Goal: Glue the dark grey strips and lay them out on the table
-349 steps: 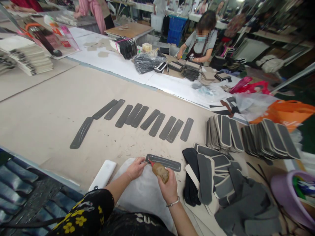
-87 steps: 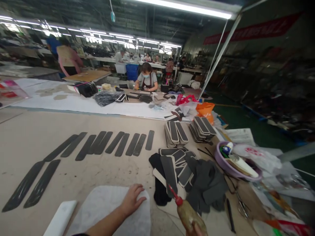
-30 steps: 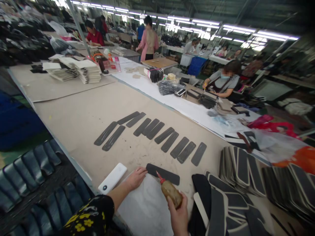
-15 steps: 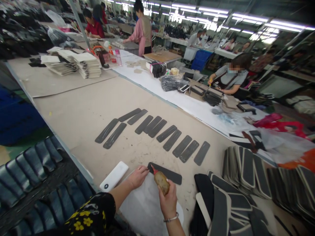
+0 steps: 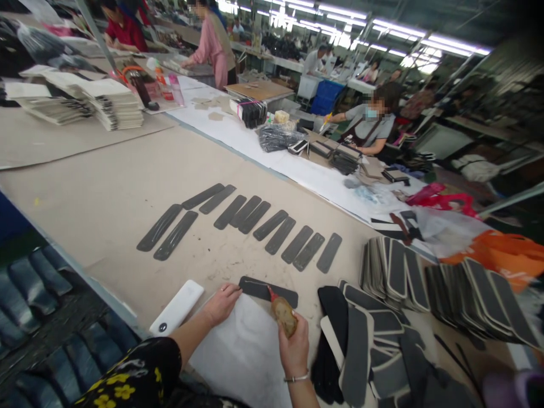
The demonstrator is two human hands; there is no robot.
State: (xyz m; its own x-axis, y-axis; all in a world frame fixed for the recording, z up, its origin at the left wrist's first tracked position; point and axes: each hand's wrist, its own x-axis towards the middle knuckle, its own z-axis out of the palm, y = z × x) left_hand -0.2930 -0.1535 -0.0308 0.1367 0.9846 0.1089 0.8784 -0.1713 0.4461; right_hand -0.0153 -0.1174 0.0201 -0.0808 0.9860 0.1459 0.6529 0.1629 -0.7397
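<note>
Right hand [image 5: 294, 343] wrapped around brown bottle [image 5: 284, 317], red nozzle [image 5: 272, 293] at dark strip [image 5: 255, 288] lying on tabletop [image 5: 102, 170], left hand [image 5: 221, 305] at strip's left end, pinching or merely touching, cannot tell, uneven row of similar pieces [image 5: 280, 236] beyond.

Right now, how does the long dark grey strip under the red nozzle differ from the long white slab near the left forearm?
Look: the dark grey strip bears a thin pale line; the white slab has a dark spot near one end.
Slant: in the picture, the strip drops rightward; the slab rises rightward.
Contact: the left hand is at the strip's end; no hand touches the slab.
Both have rounded corners.
</note>
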